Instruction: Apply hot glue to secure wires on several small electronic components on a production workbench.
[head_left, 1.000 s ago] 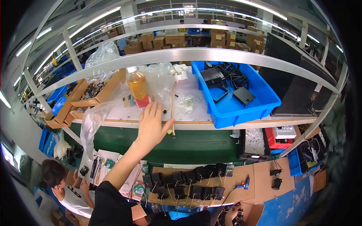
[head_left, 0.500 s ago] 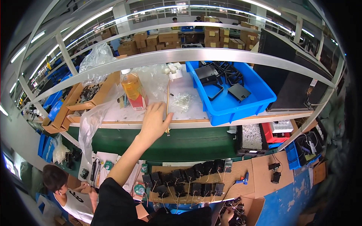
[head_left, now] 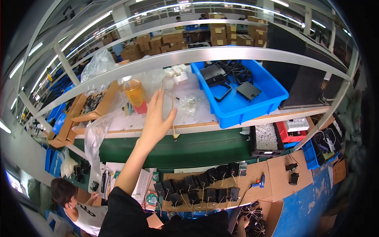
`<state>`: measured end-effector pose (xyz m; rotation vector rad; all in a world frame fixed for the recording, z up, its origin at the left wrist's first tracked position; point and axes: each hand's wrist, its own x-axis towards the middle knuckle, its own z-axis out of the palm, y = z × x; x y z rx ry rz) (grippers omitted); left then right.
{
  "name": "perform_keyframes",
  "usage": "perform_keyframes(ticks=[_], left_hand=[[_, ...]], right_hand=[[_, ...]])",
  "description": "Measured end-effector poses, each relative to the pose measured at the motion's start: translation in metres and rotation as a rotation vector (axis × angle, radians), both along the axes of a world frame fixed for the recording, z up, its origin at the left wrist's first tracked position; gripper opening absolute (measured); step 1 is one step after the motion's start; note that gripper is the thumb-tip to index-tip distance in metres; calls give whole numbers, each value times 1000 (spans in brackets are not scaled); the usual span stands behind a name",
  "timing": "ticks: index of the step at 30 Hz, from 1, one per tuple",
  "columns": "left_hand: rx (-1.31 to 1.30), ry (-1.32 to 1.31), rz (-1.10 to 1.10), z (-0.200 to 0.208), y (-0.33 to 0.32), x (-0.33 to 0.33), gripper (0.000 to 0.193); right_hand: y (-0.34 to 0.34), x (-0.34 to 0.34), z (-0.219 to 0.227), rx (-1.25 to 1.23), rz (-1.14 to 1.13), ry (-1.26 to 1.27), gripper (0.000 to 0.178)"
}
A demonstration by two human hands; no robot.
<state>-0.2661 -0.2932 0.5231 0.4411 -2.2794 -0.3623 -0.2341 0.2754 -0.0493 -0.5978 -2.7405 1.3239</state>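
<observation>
My left hand (head_left: pixel 155 120) reaches over the front edge of a raised shelf (head_left: pixel 197 125), its fingers stretched out and the thumb apart. Just right of the thumb, a thin tan strip (head_left: pixel 173 106) lies across the shelf and hangs over its edge. A thin light line shows at my fingertips; I cannot make out what it is. Left of the fingers stands a bottle of orange drink (head_left: pixel 135 94). Low in view, my right hand (head_left: pixel 243 222) is at a cardboard box of black parts with wires (head_left: pixel 256 217); its fingers are too small to read.
A blue bin (head_left: pixel 252 114) with black brackets stands on the shelf, behind a metal rail (head_left: pixel 177 56). Below, black wired boxes (head_left: pixel 203 179) lie in rows on cardboard beside a blue glue gun (head_left: pixel 258 181). A co-worker (head_left: pixel 85 209) sits at lower left.
My left hand has moved slightly up and left across the shelf, nearer the bottle. My right hand has shifted a little at the cardboard box. The whole view has tilted slightly.
</observation>
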Motion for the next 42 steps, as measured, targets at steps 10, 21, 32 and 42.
perform_keyframes(ticks=[10,21,32,42], left_hand=[[18,-8,-334,9,62,4,36],[-41,196,-467,37,154,-110,40],[-102,-137,74,17,136,-120,43],[-143,-227,282,9,114,-116,52]], right_hand=[[31,10,-14,-240,-54,-253,21],[82,-116,43,-331,-28,-38,18],[43,-401,137,-669,208,188,20],[1,-547,224,-838,200,306,23]])
